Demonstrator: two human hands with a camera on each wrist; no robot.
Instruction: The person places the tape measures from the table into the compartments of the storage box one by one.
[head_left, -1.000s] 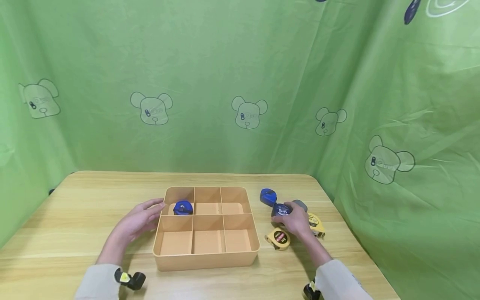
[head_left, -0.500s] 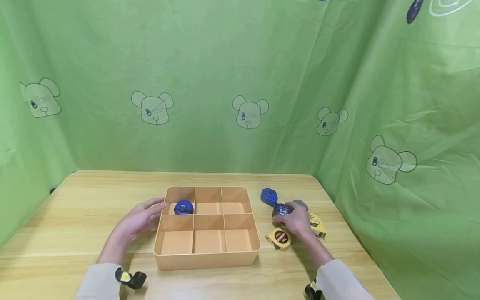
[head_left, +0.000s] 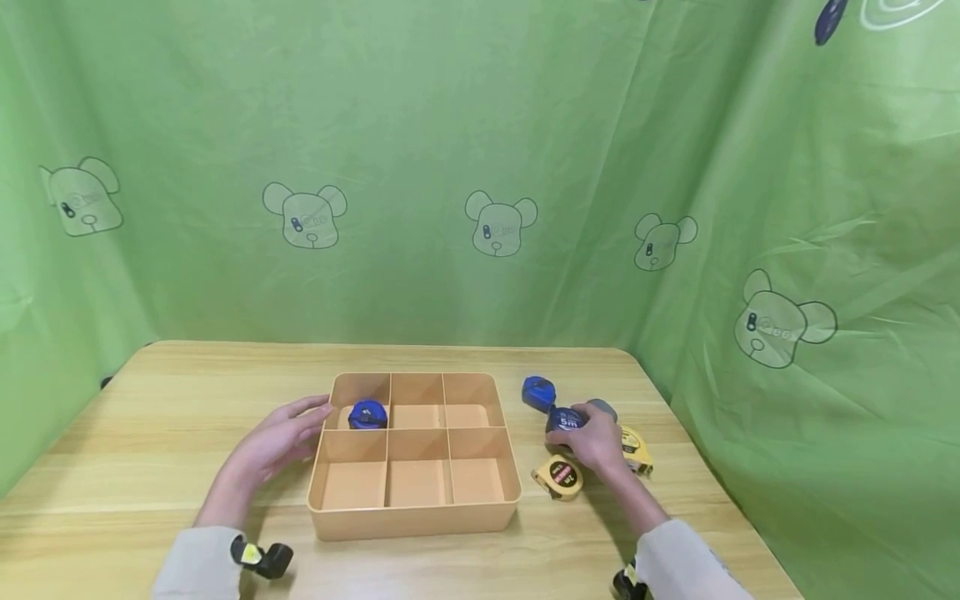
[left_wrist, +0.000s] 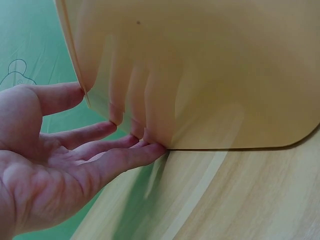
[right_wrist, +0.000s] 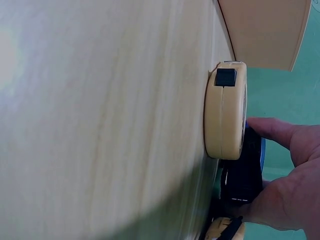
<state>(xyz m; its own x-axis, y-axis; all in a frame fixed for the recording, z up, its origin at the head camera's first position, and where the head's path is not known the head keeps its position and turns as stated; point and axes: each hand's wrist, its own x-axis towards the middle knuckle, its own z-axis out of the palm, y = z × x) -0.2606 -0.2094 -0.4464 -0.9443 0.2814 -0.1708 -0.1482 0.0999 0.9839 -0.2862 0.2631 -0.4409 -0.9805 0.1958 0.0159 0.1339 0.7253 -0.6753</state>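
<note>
Your left hand, fingers extended, touches the box, seemingly steadying it; your right hand grips the dark tape measure, likely for sure hold, right of the box, between a blue tape and a yellow tape

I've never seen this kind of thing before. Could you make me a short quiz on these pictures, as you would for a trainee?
1. True or false: each hand grips a tape measure.

2. Where in the tray is the blue tape measure?
A) far left
B) near middle
C) near right

3. Fill in: the right hand grips a dark tape measure marked "___".

Key: 1. False; the left hand touches the tray's outside. 2. A. 3. 5m.
</note>
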